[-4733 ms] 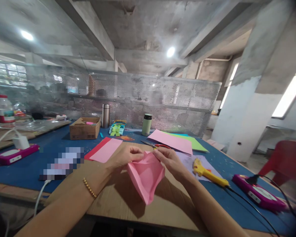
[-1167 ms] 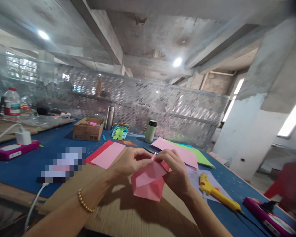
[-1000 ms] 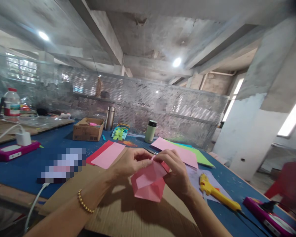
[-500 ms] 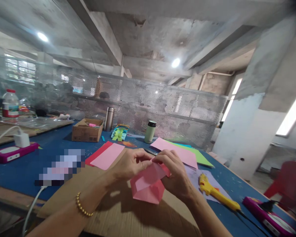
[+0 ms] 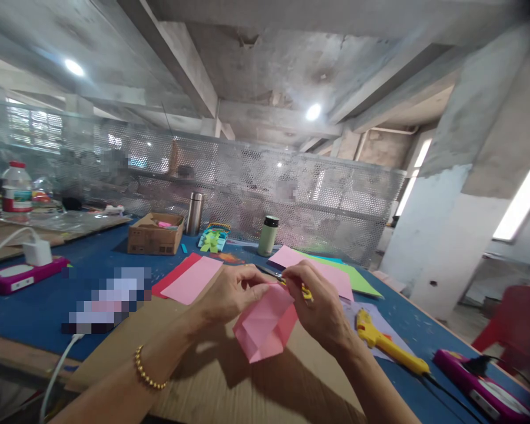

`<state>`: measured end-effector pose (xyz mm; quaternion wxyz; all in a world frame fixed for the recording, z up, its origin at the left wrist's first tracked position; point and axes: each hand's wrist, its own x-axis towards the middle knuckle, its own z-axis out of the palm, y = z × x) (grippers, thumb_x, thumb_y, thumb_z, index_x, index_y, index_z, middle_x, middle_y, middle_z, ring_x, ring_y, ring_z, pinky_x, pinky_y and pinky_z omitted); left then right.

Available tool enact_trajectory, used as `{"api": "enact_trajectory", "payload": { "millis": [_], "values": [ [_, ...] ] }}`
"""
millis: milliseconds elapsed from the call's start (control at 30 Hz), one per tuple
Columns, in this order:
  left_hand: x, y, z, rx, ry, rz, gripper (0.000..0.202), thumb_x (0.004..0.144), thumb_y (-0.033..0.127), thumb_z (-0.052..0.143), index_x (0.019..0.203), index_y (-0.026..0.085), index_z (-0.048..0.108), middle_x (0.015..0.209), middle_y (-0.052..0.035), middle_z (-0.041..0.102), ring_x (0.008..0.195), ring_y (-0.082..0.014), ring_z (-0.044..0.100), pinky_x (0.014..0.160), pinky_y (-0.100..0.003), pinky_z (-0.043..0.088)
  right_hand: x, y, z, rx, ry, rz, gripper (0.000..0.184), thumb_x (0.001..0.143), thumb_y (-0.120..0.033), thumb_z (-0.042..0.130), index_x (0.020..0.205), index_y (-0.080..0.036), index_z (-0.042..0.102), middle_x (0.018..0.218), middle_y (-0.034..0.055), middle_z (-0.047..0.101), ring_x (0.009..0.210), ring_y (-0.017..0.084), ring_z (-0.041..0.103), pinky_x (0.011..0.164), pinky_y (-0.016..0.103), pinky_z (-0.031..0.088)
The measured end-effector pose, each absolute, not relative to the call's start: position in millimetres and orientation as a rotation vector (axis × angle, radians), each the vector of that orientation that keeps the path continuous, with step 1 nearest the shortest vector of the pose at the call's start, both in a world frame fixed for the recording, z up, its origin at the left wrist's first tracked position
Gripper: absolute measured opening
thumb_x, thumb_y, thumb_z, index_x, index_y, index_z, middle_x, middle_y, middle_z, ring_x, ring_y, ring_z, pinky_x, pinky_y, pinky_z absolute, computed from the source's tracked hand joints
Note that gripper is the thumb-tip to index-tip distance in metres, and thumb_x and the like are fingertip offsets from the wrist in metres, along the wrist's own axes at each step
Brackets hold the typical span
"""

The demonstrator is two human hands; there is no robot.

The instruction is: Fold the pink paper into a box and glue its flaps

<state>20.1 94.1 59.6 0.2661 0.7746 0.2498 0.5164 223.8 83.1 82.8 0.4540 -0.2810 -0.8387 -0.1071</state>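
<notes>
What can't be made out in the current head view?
All in the head view:
Folded pink paper: far side turned away; upper edge partly covered by the left hand.
Right hand: its curled fingers hide whether they pinch the paper.
Scissors: partly hidden behind the right hand.
Phone-like item: surface lost to pixelation.
Bottle label: too small to read.
Red chair: cut off by the right edge.
</notes>
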Motion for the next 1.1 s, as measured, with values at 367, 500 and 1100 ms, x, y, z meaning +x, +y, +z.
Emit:
{"api": "enact_trajectory", "payload": {
  "millis": [367, 500, 1100],
  "values": [
    [20, 96, 56, 1.93, 0.621, 1.349, 0.023, 0.088, 0.037, 0.063, 0.09, 0.016, 0.072, 0.086, -0.0045, 0.07, 0.08, -0.0152, 0.059, 0.072, -0.028, 0.044, 213, 78, 78, -0.879, -2.049, 0.091, 0.022, 0.094, -0.038, 0.053, 0.082, -0.02, 0.06, 0.083, 0.0033, 0.061, 0.079, 0.018, 0.053, 0.071, 0.031, 0.042],
    [21, 100, 54, 1.888, 0.603, 1.325, 0.024, 0.087, 0.039, 0.062, 0.09, 0.017, 0.072, 0.087, -0.005, 0.07, 0.08, -0.0157, 0.06, 0.071, -0.028, 0.044, 208, 82, 75, -0.875, -1.96, 0.194, 0.021, 0.091, -0.034, 0.056, 0.076, -0.019, 0.056, 0.074, 0.0013, 0.059, 0.071, 0.016, 0.052, 0.066, 0.029, 0.041],
    [24, 99, 54, 1.805, 0.654, 1.404, 0.025, 0.088, 0.04, 0.062, 0.088, 0.017, 0.069, 0.088, -0.0057, 0.07, 0.081, -0.0167, 0.06, 0.071, -0.028, 0.045, 205, 86, 74, -0.955, -1.983, 0.154, 0.029, 0.09, -0.042, 0.055, 0.072, -0.019, 0.054, 0.072, 0.0022, 0.058, 0.071, 0.017, 0.049, 0.065, 0.029, 0.037]
  ]
}}
